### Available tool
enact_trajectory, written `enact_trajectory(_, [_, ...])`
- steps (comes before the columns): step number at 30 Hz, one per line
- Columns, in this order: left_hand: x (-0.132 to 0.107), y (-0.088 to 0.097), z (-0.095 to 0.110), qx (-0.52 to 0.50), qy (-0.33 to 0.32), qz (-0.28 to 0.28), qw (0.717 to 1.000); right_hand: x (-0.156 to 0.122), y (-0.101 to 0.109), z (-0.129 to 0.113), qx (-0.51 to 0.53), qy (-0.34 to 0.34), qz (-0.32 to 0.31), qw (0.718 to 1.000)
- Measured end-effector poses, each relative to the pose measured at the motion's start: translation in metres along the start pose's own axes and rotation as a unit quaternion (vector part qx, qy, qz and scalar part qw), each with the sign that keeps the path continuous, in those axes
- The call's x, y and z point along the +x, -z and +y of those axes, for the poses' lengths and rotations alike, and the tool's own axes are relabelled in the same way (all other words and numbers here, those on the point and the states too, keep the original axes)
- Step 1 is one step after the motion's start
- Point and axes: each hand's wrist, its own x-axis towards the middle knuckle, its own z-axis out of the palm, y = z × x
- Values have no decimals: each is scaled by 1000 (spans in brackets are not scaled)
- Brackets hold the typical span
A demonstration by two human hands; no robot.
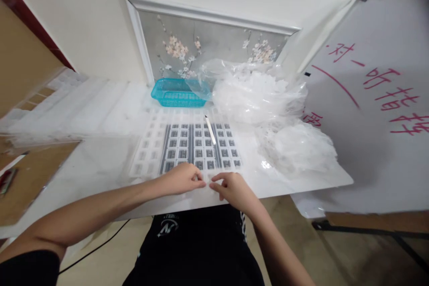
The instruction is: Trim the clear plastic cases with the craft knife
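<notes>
Both hands are down at the near edge of the clear tray (187, 143), the one with the grid of little pockets, a lot of them filled with small dark parts. Left hand (181, 178) has fingers curled with the fingertips pinched together right at the tray's near rim; right hand (234, 190) is just beside it, fingertips drawn together too and touching the tray edge or something tiny there. Can't tell if either pinch actually has a part in it, too small and a bit blurry.

The tray sits mid-surface (100, 165), with a thin white stick (210, 129) lying across its far rows. Further back there's a blue basket (177, 93), and to the right a big pile of crumpled clear plastic bags (268, 107).

My read: this looks like the fiddly bit of working on the near row of pockets. Whatever comes next needs a fine two-finger pinch and a steady tray, since those pockets are packed close.
</notes>
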Motion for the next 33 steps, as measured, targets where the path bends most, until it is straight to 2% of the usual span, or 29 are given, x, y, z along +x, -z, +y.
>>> enact_trajectory(3, [10,-9,-3,-45,37,-32,998,6,-11,-4,-6,-7,-7,1000])
enact_trajectory(8, [17,-12,-9,-140,82,-62,985,11,-12,2,12,-4,-7,1000])
enact_trajectory(12, [17,-13,-6,-216,112,-76,967,10,-12,1,-3,0,-11,1000])
enact_trajectory(17, [12,-11,2,-387,136,-105,906,10,-13,-7,-55,-20,0,998])
enact_trajectory(19, [7,-2,4,-456,130,-90,876,10,-14,-7,-56,-28,-4,998])
enact_trajectory(21, [1,15,4,-505,100,-57,856,9,-14,-6,-50,-34,-8,998])
enact_trajectory(23, [-3,38,5,-496,56,-8,866,8,-11,-5,-36,-30,-16,999])
enact_trajectory(25, [-4,58,5,-419,9,51,907,8,-3,-5,-9,-16,-34,999])
enact_trajectory(27, [-1,68,5,-316,-9,86,945,11,6,-8,15,0,-31,999])
enact_trajectory(29, [5,64,4,-240,5,67,968,18,15,-13,13,1,3,1000])
enact_trajectory(31, [13,52,2,-189,25,24,981,30,20,-18,-20,-12,30,999])
enact_trajectory(33, [21,38,-1,-138,21,3,990,42,21,-22,-63,-26,12,998])
